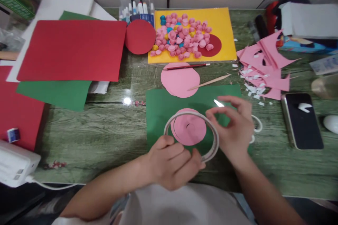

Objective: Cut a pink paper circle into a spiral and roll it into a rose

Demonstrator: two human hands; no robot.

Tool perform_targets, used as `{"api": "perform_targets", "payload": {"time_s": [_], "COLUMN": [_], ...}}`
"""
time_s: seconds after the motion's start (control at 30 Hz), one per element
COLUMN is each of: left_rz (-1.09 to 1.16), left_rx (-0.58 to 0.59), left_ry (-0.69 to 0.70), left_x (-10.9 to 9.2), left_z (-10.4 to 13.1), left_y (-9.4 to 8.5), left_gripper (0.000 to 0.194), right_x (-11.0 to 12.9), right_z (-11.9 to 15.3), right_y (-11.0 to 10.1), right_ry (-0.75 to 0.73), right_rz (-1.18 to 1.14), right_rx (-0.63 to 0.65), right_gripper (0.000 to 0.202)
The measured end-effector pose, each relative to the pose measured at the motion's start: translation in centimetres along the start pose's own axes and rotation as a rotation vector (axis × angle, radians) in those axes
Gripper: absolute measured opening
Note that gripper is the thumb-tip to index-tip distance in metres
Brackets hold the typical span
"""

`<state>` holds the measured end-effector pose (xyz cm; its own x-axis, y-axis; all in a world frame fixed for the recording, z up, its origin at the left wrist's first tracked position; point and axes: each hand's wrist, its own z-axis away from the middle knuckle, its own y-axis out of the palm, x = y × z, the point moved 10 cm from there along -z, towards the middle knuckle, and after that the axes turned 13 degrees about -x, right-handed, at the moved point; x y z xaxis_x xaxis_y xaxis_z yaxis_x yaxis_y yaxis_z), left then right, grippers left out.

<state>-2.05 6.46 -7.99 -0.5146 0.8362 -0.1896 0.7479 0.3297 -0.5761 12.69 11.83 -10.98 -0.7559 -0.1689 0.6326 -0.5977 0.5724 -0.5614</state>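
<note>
My left hand is closed around the lower edge of a roll of white tape, which it holds tilted above the table. Beside the roll's right rim, my right hand has its fingertips pinched together; whatever is between them is too small to make out. Through the ring shows a pink paper disc with a curved line on it, lying on a green sheet. Scissors with white handles lie partly hidden under my right hand, their blade tip showing beyond it.
Pink paper discs bear a pencil, near a wooden stick. Behind them, rolled paper pieces cover a yellow sheet. Pink scraps and a phone are right; red sheets lie left.
</note>
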Motion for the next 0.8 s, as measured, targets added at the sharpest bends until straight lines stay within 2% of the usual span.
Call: {"api": "perform_targets", "payload": {"time_s": [0.03,0.1,0.2,0.27,0.33,0.4,0.47,0.53,0.57,0.67,0.73,0.8], "left_rz": [-0.048,-0.19,-0.382,-0.468,-0.502,-0.492,-0.419,-0.225,-0.046,0.604,0.904,1.12], "left_rx": [0.028,0.085,0.153,0.169,0.216,0.24,0.227,0.205,0.207,0.343,0.429,0.444], "left_ry": [-0.041,-0.172,-0.38,-0.438,-0.476,-0.525,-0.593,-0.674,-0.739,-1.092,-1.341,-1.563], "left_x": [1.2,5.1,11.8,14.5,15.5,15.3,14.2,12.5,11.4,7.9,5.5,3.7], "left_z": [0.1,0.6,2.2,3.1,3.9,4.1,3.8,3.3,3.1,4.7,6.4,8.0], "left_y": [0.1,0.2,-0.6,-1.1,-0.9,-0.6,-0.4,0.1,0.8,4.7,6.8,8.2], "left_gripper": [0.008,0.011,0.009,0.011,0.013,0.022,0.031,0.025,0.019,0.012,0.013,0.011], "right_x": [-1.7,-4.4,-5.9,-6.0,-5.9,-5.7,-5.2,-4.5,-4.0,-2.0,-0.7,0.2], "right_z": [-0.3,-0.4,0.2,0.9,1.5,1.9,2.2,2.6,2.9,4.1,5.1,6.0], "right_y": [0.0,0.3,2.0,2.8,3.1,3.1,2.9,2.5,2.2,1.9,1.8,1.9], "right_ry": [0.12,0.327,0.519,0.602,0.649,0.661,0.634,0.587,0.557,0.466,0.403,0.354], "right_rz": [-0.081,-0.314,-0.618,-0.714,-0.741,-0.74,-0.725,-0.693,-0.67,-0.608,-0.586,-0.557], "right_rx": [-0.002,0.022,0.189,0.293,0.344,0.383,0.423,0.465,0.489,0.585,0.632,0.655], "right_gripper": [0.003,0.004,0.013,0.018,0.021,0.024,0.025,0.026,0.026,0.027,0.029,0.033]}}
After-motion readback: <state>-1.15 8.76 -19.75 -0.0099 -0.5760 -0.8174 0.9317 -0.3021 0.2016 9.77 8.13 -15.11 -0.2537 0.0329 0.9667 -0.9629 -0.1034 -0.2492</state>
